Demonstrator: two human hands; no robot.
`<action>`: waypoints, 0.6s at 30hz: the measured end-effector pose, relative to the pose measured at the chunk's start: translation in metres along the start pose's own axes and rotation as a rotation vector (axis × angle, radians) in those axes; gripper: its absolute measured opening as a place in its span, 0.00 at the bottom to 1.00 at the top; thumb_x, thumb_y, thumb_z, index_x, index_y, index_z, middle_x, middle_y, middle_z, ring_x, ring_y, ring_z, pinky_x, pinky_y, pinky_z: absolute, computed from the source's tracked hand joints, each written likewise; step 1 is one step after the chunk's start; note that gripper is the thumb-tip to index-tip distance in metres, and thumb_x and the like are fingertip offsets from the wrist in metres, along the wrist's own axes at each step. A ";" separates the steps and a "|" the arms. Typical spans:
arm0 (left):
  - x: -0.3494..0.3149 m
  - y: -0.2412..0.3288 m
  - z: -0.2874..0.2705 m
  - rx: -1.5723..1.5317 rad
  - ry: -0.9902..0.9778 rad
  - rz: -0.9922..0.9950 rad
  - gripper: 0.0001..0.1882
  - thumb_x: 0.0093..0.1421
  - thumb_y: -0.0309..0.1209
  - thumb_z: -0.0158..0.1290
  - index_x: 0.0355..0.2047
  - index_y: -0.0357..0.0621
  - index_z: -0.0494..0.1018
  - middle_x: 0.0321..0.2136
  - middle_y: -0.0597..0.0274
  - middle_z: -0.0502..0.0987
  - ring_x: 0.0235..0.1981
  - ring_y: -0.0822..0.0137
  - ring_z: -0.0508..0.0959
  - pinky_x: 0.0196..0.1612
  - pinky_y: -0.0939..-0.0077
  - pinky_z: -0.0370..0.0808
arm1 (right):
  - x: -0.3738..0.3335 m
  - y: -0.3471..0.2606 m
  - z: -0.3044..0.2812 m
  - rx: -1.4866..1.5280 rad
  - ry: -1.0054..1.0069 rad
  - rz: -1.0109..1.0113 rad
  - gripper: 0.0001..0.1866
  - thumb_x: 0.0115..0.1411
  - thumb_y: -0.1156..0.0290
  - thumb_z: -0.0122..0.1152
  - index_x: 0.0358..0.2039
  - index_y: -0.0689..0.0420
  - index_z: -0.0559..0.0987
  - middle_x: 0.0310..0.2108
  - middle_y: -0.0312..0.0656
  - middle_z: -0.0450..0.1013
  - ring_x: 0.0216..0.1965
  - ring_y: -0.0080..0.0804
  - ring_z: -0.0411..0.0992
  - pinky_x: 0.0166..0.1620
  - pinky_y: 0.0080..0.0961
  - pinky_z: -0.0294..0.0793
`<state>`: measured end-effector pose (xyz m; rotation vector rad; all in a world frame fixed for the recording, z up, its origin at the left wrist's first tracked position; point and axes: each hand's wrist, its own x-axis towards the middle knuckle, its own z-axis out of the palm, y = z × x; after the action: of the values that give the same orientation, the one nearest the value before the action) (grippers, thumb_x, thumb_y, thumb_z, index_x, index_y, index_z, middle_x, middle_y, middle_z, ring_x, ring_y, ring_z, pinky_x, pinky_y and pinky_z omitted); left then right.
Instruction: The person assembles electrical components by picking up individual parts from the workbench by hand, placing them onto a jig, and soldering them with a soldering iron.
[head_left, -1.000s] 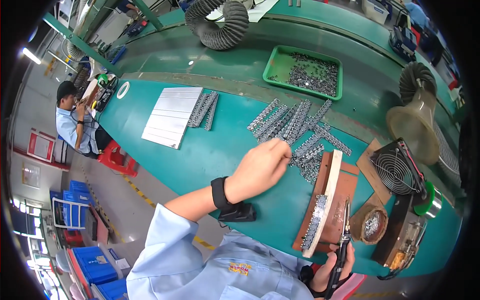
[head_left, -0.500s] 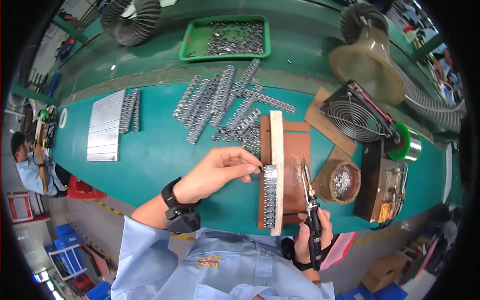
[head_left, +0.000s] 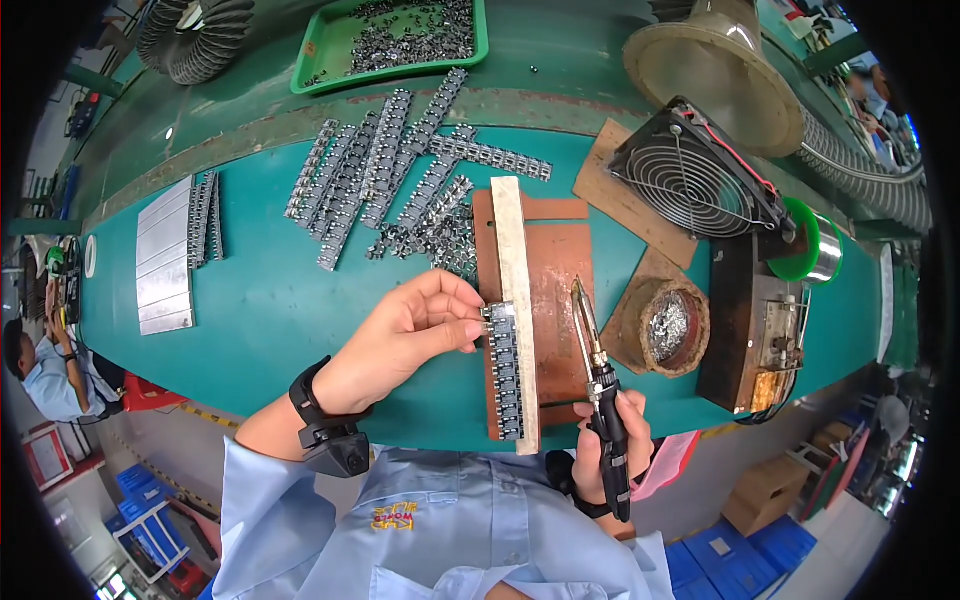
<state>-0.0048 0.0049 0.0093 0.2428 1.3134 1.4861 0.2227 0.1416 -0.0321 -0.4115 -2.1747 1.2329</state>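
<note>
- Pinched the left hand's (head_left: pixel 405 335) fingertips together at the far end of the strip (head_left: pixel 508 375); could not tell on what.
- Set the strip along the left side of the bar (head_left: pixel 516 320), over the brown board (head_left: pixel 565 300).
- Wrapped the right hand (head_left: pixel 590 470) around the iron (head_left: pixel 613 440), with its tip apart from the strip.
- Risked burnt left fingertips from a careless swing of the tip, or a skewed strip from too hard a push.
- Worked on a green mat (head_left: pixel 300 270), below a tray (head_left: pixel 390 76), near a fan (head_left: pixel 690 180).
- Saw a co-worker (head_left: pixel 58 385) far left.
</note>
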 end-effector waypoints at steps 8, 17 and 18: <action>0.001 0.001 0.001 -0.019 -0.002 -0.024 0.09 0.56 0.24 0.51 0.37 0.41 0.66 0.30 0.68 0.72 0.32 0.77 0.72 0.37 0.85 0.69 | 0.001 0.000 0.000 -0.019 -0.013 -0.020 0.26 0.54 0.64 0.58 0.49 0.64 0.63 0.38 0.52 0.65 0.26 0.31 0.71 0.27 0.19 0.70; 0.002 0.000 -0.001 -0.075 -0.012 -0.040 0.09 0.56 0.22 0.51 0.37 0.40 0.65 0.31 0.66 0.73 0.32 0.76 0.73 0.38 0.83 0.71 | 0.005 -0.002 -0.003 0.080 -0.036 -0.008 0.26 0.54 0.62 0.58 0.48 0.64 0.64 0.35 0.51 0.66 0.27 0.32 0.70 0.26 0.19 0.70; 0.002 -0.001 -0.001 -0.078 -0.011 -0.039 0.09 0.56 0.22 0.51 0.37 0.40 0.65 0.31 0.66 0.73 0.32 0.76 0.73 0.38 0.83 0.71 | 0.006 -0.004 -0.005 0.109 -0.047 0.009 0.26 0.54 0.62 0.58 0.48 0.64 0.64 0.35 0.51 0.65 0.27 0.33 0.70 0.26 0.19 0.70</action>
<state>-0.0061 0.0062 0.0075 0.1736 1.2419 1.4975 0.2209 0.1461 -0.0250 -0.3504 -2.1344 1.3719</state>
